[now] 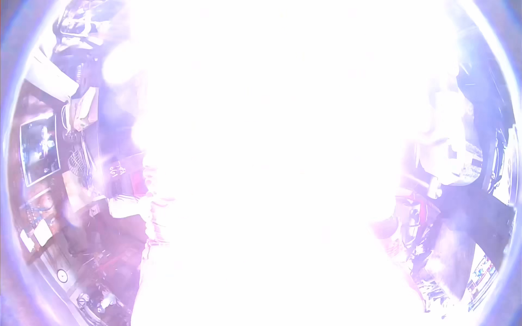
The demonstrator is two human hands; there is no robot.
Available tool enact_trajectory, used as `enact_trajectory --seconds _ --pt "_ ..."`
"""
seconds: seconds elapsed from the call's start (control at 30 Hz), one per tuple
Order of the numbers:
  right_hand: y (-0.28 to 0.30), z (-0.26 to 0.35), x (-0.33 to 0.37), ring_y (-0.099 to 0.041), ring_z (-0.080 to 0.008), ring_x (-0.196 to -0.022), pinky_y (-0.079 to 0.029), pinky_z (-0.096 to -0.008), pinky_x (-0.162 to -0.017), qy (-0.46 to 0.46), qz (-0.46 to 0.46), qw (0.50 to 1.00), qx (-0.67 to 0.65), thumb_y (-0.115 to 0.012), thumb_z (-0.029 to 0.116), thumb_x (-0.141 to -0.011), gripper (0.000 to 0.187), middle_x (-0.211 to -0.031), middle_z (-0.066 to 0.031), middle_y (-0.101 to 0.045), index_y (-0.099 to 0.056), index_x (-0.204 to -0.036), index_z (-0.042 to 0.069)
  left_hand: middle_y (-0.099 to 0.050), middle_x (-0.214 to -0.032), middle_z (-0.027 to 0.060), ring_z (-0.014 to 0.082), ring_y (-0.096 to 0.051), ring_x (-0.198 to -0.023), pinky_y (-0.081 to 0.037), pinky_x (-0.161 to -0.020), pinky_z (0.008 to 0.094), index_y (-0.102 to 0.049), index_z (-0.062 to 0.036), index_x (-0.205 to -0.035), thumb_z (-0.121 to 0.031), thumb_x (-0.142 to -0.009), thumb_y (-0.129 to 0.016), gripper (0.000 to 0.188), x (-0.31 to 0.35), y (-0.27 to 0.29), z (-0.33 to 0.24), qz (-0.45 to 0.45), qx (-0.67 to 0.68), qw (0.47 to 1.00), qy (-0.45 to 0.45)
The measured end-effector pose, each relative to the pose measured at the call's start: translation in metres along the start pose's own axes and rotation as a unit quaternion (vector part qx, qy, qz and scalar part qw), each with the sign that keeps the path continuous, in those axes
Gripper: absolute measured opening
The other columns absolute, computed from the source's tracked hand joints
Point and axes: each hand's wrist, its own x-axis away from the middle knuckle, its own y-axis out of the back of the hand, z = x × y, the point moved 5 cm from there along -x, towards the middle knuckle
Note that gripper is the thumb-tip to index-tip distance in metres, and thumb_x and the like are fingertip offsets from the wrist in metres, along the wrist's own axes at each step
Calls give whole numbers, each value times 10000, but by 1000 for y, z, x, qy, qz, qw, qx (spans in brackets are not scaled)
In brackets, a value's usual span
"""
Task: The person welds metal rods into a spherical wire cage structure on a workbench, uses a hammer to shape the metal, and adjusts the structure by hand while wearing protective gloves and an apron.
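A white glare fills the whole middle of the head view and hides whatever lies there. At its left edge a pale, washed-out shape (128, 207) juts out to the left, with an overexposed outline running down below it. This may be part of my left hand and forearm, but fingers cannot be made out, nor anything held. My right hand does not show; the glare covers the place where it could be. A dark rounded thing (385, 228) of unclear kind sits at the right edge of the glare.
Far left is a screen with a dark picture (41, 145), with a pale box-like thing (84, 108) beside it. Small white pieces (42, 232) lie lower left. On the right are a bulky whitish object (454, 160) and a dark panel (481, 217).
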Motion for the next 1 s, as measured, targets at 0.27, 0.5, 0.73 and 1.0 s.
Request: enact_trajectory --seconds 0.27,0.5,0.73,1.0 --pt "-5 17 -12 -622 -133 -660 -527 -259 -562 21 -48 988 -145 -644 229 -1011 525 -936 -93 -630 -387 -1421 26 -692 -849 242 392 -708 -789 -567 -707 463 -603 -33 -1309 -163 -970 -608 363 -14 -1 1 18 60 998 7" --pt "-9 7 -36 -624 -129 -647 -499 -248 -532 -31 -34 975 -215 -667 249 -1003 457 -917 -80 -649 -468 -1353 32 -698 -843 228 389 -709 -779 -560 -694 468 -573 -68 -1372 -131 -969 -573 408 -12 -9 12 128 270 908 293" --pt "-13 4 -56 -646 -134 -698 -517 -261 -554 -74 3 966 -246 -683 279 -998 444 -943 -64 -658 -505 -1332 46 -661 -1232 224 350 -697 -889 -561 -777 438 -534 -65 -1434 -116 -987 -584 453 -11 -6 8 139 284 909 272" --pt "-8 3 -61 -653 -151 -718 -547 -278 -571 -111 -23 961 -253 -689 292 -993 452 -960 -74 -664 -514 -1337 57 -670 -1222 251 359 -705 -902 -556 -767 449 -544 -51 -1431 -69 -951 -609 484 -10 -7 6 111 251 938 210"
